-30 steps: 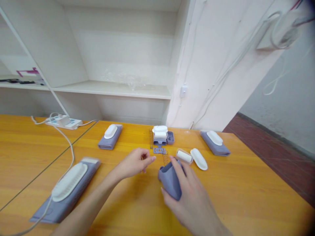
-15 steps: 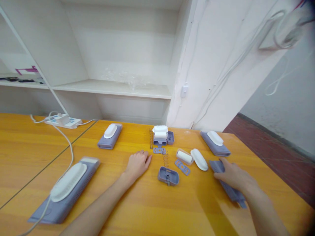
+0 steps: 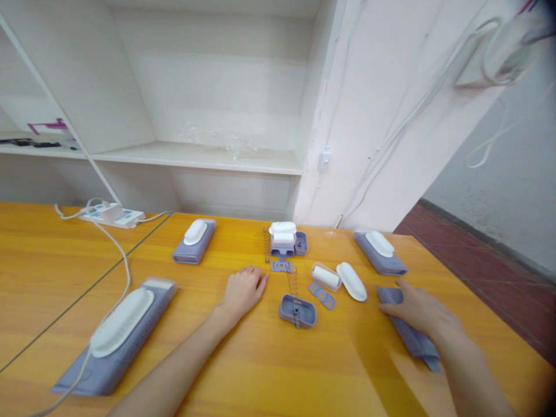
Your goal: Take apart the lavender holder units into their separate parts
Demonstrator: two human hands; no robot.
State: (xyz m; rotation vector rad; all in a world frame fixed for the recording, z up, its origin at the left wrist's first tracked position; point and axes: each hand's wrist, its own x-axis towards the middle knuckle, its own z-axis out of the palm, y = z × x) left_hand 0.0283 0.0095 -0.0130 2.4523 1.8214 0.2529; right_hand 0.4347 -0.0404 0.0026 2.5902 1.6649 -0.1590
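A yellow-orange wooden table point(image 3: 269, 370) fills the lower view. On it lie a large lavender base with a white oval pad point(image 3: 115, 333) at near left, two smaller such units, one at the far left point(image 3: 194, 240) and one at the far right point(image 3: 381, 252), and a white power strip point(image 3: 112, 215) with a cable point(image 3: 124, 260). Near the middle sit a small stacked assembly point(image 3: 284, 239), a spring point(image 3: 292, 280), an open lavender housing point(image 3: 297, 310), a white roller point(image 3: 326, 276), a white oval cap point(image 3: 352, 281) and a flat lavender plate point(image 3: 322, 295). Both hands rest on the tabletop too.
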